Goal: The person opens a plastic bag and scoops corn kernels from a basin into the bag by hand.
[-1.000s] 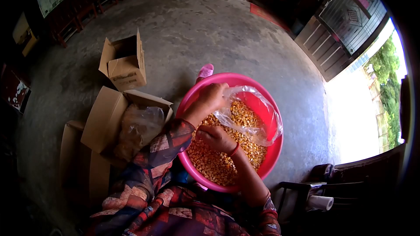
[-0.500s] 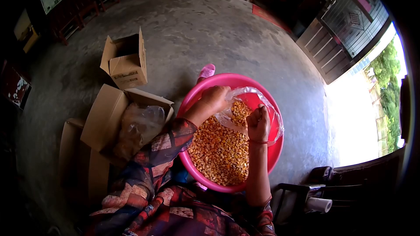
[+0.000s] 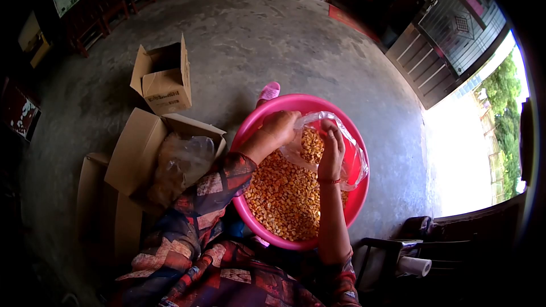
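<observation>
A pink basin holds a large heap of dried corn kernels. Inside it, toward the far side, is a clear plastic bag with some kernels showing in its mouth. My left hand is closed on the bag's left edge; its fingertips are partly hidden by the plastic. My right hand, a red bracelet at its wrist, is over the bag's mouth with its fingers loosened and stretched forward. No kernels can be made out in that hand.
Left of the basin, an open cardboard box has crumpled clear plastic in it. Another open box stands farther off. A pink shoe shows beyond the basin. At right are a paper roll and an open door.
My right hand has gone from a fist to loosened fingers and moved slightly forward and left over the bag's mouth. My left hand stays on the bag's edge.
</observation>
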Tool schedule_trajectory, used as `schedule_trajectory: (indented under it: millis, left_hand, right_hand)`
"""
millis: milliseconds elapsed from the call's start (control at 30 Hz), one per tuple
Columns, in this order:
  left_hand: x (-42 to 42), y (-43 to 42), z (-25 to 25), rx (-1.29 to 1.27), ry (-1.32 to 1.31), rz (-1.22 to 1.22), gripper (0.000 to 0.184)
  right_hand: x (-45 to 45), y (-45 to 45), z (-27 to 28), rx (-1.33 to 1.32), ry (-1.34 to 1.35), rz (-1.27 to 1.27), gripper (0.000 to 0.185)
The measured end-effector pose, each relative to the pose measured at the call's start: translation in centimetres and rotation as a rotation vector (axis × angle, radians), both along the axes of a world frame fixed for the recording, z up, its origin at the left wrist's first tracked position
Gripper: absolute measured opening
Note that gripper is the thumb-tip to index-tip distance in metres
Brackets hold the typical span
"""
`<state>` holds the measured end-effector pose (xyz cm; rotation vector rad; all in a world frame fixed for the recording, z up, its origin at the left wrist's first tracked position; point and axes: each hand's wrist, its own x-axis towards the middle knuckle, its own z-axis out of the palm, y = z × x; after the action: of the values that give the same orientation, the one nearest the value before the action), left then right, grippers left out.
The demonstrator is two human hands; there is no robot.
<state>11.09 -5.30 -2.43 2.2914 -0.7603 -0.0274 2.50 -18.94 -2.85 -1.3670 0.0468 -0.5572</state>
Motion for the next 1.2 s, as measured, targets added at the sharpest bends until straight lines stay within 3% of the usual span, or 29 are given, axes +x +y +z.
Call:
schedule_trajectory:
  millis: [33, 100, 200, 233, 300, 367, 433, 500, 567, 667, 767, 900, 967, 1033, 1200]
  left_hand:
    - [0.0, 0.0, 0.1, 0.000, 0.001, 0.000, 0.037]
    - [0.2, -0.1, 0.2, 0.007, 0.061, 0.001, 0.036]
    - [0.5, -0.2, -0.6, -0.017, 0.005, -0.002, 0.035]
    - [0.4, -0.2, -0.4, -0.016, 0.005, -0.003, 0.035]
    - [0.2, -0.3, -0.1, 0.012, 0.006, 0.022, 0.035]
    - [0.6, -0.2, -0.9, -0.015, -0.022, 0.009, 0.034]
    - [0.7, -0.3, -1.3, -0.047, -0.050, -0.005, 0.033]
    - [0.7, -0.3, -1.4, -0.061, -0.074, 0.004, 0.032]
    - [0.6, -0.2, -1.2, -0.057, -0.068, 0.004, 0.031]
    - [0.7, -0.4, -1.4, -0.065, -0.068, -0.002, 0.029]
    - [0.5, -0.3, -1.1, -0.069, -0.071, 0.002, 0.027]
    - [0.3, -0.2, -0.2, -0.031, 0.011, -0.005, 0.032]
    - [0.2, -0.1, 0.0, -0.018, 0.015, -0.003, 0.032]
    - [0.3, -0.2, -0.4, -0.004, 0.019, -0.003, 0.032]
    - [0.6, -0.3, -1.2, -0.036, -0.078, 0.002, 0.027]
  right_hand:
    - [-0.4, -0.4, -0.2, 0.000, 0.001, 0.000, 0.029]
    - [-1.3, -0.8, 0.0, -0.027, 0.104, 0.546, 0.022]
    - [-2.4, 1.7, 0.5, -0.391, 0.335, 0.753, 0.012]
    - [-2.3, 2.6, 0.2, -0.390, 0.335, 0.752, 0.012]
    - [-1.7, 4.1, -0.7, -0.934, -0.137, 0.597, 0.022]
    - [-1.7, 4.8, -2.5, -1.048, -0.116, 0.526, 0.030]
    - [-1.9, 5.2, -3.0, -1.347, -0.022, 0.409, 0.028]
    - [-1.9, 5.3, -3.8, -1.355, -0.111, 0.393, 0.025]
    - [-2.1, 5.7, -4.2, -1.156, -0.084, 0.679, 0.023]
    - [-2.9, 6.8, -3.5, -1.136, -0.061, 0.721, 0.019]
    - [-3.4, 7.1, -2.6, -1.247, 0.050, 0.749, 0.018]
    - [-3.2, 6.9, -2.2, -1.196, 0.026, 0.649, 0.016]
    - [-2.8, 6.6, -1.5, -0.964, 0.016, 0.568, 0.008]
    - [-2.9, 6.4, -0.9, -0.922, 0.013, 0.533, 0.008]
    - [-2.7, 5.6, -1.4, -0.719, 0.119, 0.675, 0.020]
